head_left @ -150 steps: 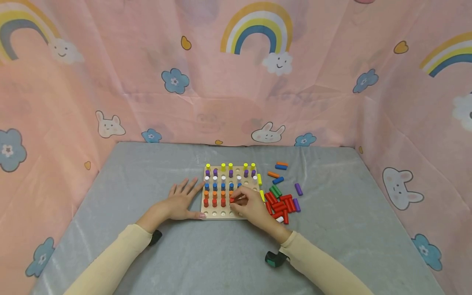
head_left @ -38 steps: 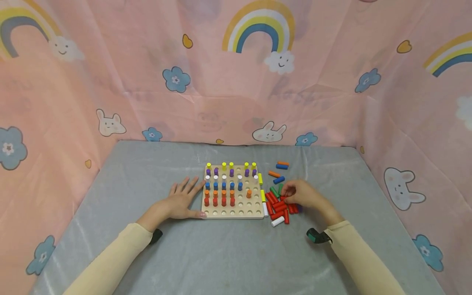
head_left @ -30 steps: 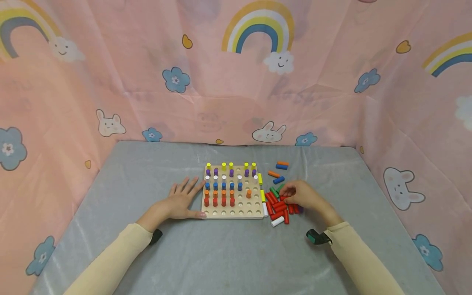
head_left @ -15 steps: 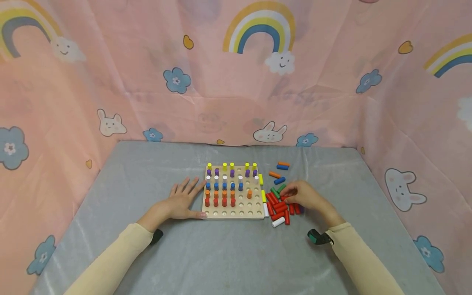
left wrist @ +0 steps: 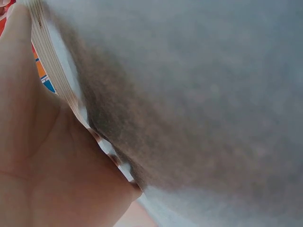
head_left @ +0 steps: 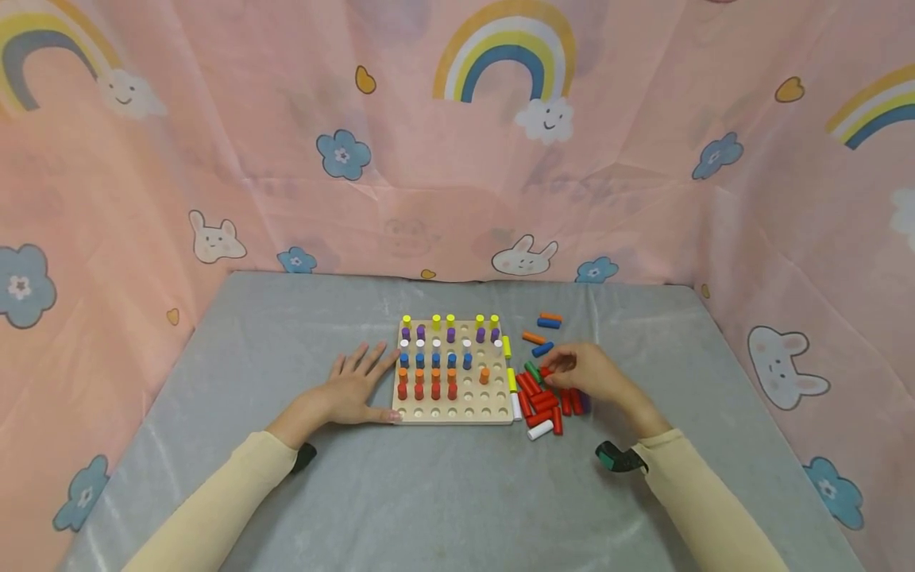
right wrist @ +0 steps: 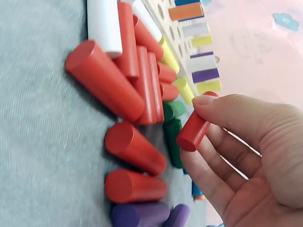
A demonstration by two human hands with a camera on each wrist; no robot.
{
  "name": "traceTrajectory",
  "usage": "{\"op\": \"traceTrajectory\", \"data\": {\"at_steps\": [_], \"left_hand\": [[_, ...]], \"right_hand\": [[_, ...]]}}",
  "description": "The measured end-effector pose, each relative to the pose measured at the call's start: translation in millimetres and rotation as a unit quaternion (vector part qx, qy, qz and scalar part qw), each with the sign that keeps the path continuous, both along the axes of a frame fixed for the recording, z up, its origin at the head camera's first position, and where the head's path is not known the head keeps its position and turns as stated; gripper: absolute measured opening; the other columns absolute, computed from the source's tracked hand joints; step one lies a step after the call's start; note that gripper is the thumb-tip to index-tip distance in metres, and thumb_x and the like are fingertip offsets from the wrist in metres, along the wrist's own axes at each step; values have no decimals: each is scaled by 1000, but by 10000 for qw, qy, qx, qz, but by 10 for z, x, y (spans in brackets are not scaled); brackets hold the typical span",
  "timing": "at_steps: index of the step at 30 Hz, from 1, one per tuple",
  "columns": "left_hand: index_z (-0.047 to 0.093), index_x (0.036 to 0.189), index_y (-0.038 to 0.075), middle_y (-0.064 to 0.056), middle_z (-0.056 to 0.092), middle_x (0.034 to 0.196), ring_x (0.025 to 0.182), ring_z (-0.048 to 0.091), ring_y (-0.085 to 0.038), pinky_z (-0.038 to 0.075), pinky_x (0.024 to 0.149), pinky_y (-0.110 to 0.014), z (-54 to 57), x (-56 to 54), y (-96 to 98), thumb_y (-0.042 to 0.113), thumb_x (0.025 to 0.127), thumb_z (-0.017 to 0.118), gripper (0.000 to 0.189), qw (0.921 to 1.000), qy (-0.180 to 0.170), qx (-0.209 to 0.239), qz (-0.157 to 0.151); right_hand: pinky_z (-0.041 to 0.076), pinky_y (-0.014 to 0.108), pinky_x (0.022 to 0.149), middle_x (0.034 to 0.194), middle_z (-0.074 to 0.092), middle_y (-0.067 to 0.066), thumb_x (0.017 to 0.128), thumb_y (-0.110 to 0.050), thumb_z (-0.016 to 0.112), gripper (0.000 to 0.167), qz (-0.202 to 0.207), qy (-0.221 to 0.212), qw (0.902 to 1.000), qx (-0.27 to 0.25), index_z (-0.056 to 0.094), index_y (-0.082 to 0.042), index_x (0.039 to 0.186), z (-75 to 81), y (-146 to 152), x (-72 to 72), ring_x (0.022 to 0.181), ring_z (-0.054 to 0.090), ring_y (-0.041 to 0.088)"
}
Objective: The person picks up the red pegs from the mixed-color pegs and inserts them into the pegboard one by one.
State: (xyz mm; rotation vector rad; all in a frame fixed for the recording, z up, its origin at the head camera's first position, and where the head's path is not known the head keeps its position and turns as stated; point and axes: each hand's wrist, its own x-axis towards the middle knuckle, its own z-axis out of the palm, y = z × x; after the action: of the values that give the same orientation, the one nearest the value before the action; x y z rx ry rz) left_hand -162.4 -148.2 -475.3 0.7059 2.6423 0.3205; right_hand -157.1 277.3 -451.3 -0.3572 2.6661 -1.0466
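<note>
A wooden pegboard [head_left: 457,421] lies on the table, with yellow, purple, white, blue, orange and red pegs upright in its rows. My left hand [head_left: 350,389] lies with spread fingers against the board's left edge, its thumb at the near corner. My right hand [head_left: 589,373] is over the loose pegs to the right of the board. In the right wrist view it pinches a red peg [right wrist: 194,132] between thumb and fingers, above the green pegs [right wrist: 173,142]. Several loose red pegs [head_left: 541,401] lie in a heap below that hand.
Loose orange [head_left: 534,338] and blue pegs [head_left: 542,349] lie behind the heap. Two yellow pegs [head_left: 511,380] and a white peg [head_left: 516,407] lie along the board's right edge. Another white peg [head_left: 540,430] is nearer. Purple pegs [right wrist: 142,213] lie beside the red ones.
My right hand has left the board's red row for the loose pegs. Over the last half second it has lifted a red peg slightly from the heap. My left hand stays put.
</note>
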Motion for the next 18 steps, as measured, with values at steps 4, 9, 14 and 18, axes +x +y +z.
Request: {"op": "traceTrajectory", "data": {"at_steps": [4,9,14,18], "left_hand": [[2,161,26,-13,1,169,154,-2,-45,4,117,-72,-2,-4,-9,79,78,58,114,10000,-7,79,-22],[0,161,28,-12,-1,169,154,-4,-43,2,117,-72,-46,-14,-22,83,76,56,116,9999,-8,140,-2],[-1,160,30,-8,-4,170,155,-6,-40,2,118,-71,-108,-31,-39,83,76,56,115,9999,8,136,36],[-1,161,29,-9,-3,169,155,-5,-41,3,118,-71,-77,-24,-29,82,77,57,115,9999,11,116,4]], "right_hand": [[53,27,70,89,69,5,85,-13,77,16,-41,49,10000,0,73,-10,100,26,-60,16,80,61,16],[54,27,73,89,68,5,85,-12,77,15,14,155,9998,-108,71,-10,98,67,-156,44,81,61,16],[53,27,75,89,68,4,84,-11,77,15,93,286,9993,-202,70,-11,97,113,-266,86,82,61,16],[55,25,73,89,67,5,83,-8,77,14,31,264,9988,-417,70,-12,95,134,-368,122,81,61,17]]}}
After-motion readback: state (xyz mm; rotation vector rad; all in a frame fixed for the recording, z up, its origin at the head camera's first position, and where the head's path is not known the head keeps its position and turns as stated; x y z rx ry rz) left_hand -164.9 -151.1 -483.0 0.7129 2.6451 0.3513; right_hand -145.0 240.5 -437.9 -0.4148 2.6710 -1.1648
